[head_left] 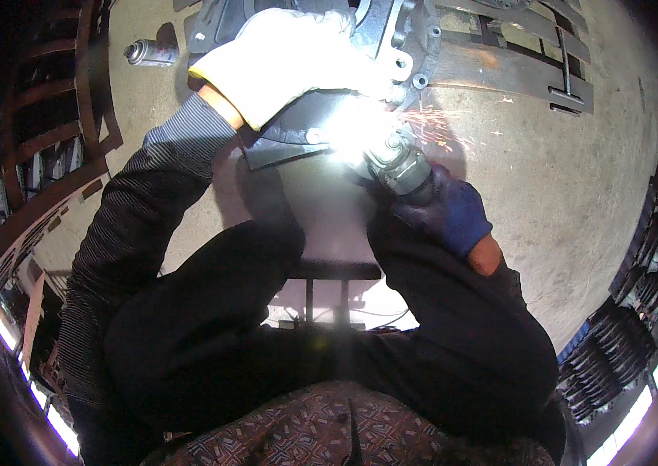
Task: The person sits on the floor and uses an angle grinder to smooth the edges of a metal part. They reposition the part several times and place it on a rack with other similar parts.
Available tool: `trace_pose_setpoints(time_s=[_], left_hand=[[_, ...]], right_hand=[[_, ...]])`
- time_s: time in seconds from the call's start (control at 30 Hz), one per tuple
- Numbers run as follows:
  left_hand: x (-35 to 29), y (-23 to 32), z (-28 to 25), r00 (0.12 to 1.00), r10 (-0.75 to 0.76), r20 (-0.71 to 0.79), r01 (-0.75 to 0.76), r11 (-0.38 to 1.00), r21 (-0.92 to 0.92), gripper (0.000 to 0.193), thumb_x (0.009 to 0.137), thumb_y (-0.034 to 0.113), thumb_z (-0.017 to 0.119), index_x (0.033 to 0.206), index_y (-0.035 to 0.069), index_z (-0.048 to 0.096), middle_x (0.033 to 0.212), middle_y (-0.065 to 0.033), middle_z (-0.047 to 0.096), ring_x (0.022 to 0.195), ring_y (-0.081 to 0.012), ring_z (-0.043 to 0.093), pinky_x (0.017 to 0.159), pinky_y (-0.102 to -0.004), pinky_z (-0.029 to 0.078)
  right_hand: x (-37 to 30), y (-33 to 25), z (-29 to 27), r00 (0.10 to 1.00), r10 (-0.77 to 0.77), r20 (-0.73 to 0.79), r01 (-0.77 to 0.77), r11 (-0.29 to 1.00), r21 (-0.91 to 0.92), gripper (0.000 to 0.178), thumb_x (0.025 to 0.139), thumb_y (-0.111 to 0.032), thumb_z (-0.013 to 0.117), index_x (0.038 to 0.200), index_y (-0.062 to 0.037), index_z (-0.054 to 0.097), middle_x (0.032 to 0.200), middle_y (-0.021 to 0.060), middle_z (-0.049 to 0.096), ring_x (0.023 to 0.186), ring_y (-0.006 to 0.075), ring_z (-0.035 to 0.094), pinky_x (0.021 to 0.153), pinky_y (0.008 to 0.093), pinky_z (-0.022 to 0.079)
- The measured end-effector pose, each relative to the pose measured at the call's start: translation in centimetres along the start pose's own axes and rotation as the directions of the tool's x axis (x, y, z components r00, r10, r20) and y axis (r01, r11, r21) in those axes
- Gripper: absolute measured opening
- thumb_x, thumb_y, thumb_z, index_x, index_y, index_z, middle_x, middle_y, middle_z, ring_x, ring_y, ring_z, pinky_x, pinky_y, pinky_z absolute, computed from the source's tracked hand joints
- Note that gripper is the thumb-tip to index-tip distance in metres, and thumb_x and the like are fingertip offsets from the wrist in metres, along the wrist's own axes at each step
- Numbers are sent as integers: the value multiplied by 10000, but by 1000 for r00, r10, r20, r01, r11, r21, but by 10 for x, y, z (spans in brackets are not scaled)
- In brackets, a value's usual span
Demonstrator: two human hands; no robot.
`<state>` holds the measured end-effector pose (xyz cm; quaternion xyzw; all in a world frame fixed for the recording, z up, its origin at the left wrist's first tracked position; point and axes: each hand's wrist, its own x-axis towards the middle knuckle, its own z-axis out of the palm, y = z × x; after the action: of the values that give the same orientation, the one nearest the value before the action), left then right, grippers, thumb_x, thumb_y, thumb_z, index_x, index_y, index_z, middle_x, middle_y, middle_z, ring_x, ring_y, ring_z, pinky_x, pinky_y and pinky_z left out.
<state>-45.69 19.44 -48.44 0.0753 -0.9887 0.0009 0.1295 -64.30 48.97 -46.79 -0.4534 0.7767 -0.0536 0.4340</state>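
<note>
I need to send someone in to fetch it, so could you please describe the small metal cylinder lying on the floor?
Start at the large dark cast metal part on the concrete floor, which the white-gloved left hand presses down. Look to that hand's left: the small grey metal cylinder lies on its side there, alone. Unlike the flat rusty steel frames nearby, it is round and shiny.
</note>
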Motion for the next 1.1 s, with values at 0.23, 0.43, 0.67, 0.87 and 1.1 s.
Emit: trace_pose_setpoints(time_s=[0.23,0.43,0.67,0.87,1.1], left_hand=[[0,1,-1,999,-45,-10,45,999,-20,526,992,467,680,1264,18,663,1023,-197,744,928,-323,752,851,-411,588],[0,-4,3,1000,-19,-1,19,1000,20,520,988,481,681,1241,27,671,991,-199,747,918,-329,753,841,-413,590],[11,-6,-5,968,-157,195,172,983,-63,614,969,601,652,1155,17,692,956,-224,737,876,-355,750,812,-425,586],[9,-9,-17,974,-64,219,96,986,-136,658,968,632,651,1170,8,691,984,-227,741,886,-354,750,826,-426,584],[6,0,-1,988,-129,87,132,991,-21,663,969,628,659,1197,6,686,1019,-223,744,924,-339,753,842,-409,588]], right_hand=[[-21,14,-6,997,25,71,-29,999,44,864,775,-585,863,1459,-136,585,1202,217,751,1118,396,729,945,474,594],[-15,15,-5,999,-48,-20,49,998,36,854,757,-550,871,1458,-148,593,1213,211,750,1126,398,726,969,479,587],[2,11,2,1000,-7,1,7,999,-47,917,757,-580,872,1467,-88,566,1194,211,758,1072,417,739,924,483,595],[-16,22,0,1000,6,17,-5,996,-93,913,783,-589,851,1512,-151,517,1185,225,755,1089,428,730,926,500,599],[-15,27,0,998,-56,-15,56,998,-1,857,780,-567,856,1476,-162,563,1185,196,761,1089,413,732,950,485,595]])
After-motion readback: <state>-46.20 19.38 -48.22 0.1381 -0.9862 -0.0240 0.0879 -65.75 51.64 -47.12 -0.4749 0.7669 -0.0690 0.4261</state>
